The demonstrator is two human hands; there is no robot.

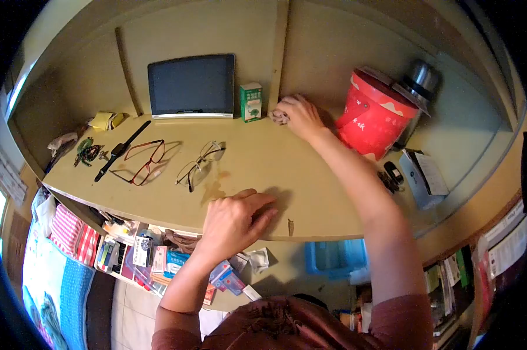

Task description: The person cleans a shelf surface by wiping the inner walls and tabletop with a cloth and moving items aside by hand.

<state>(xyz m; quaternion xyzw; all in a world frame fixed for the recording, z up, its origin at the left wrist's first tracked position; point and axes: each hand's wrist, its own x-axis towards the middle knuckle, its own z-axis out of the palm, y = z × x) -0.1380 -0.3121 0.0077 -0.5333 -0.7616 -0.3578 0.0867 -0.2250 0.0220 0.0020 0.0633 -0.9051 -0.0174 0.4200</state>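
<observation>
My right hand (301,115) reaches to the back of the desk, its fingers closed over a crumpled greyish cloth (278,117). Just left of it stands a small green-and-white box (251,102). My left hand (235,220) rests near the desk's front edge, holding nothing, with thumb and forefinger apart and the other fingers partly hidden. Beyond it lie wire-framed glasses (199,164) beside a brownish wet-looking patch (215,189). Further left are red-framed glasses (142,167) and a black smartwatch (118,151).
A tablet (192,87) leans upright at the back. On the right stand a red bucket (375,116), a metal flask (422,79) and a white-blue box (424,179). Beaded strings (88,150) lie far left. Below the desk are a packed open drawer (136,259) and a blue basin (335,258).
</observation>
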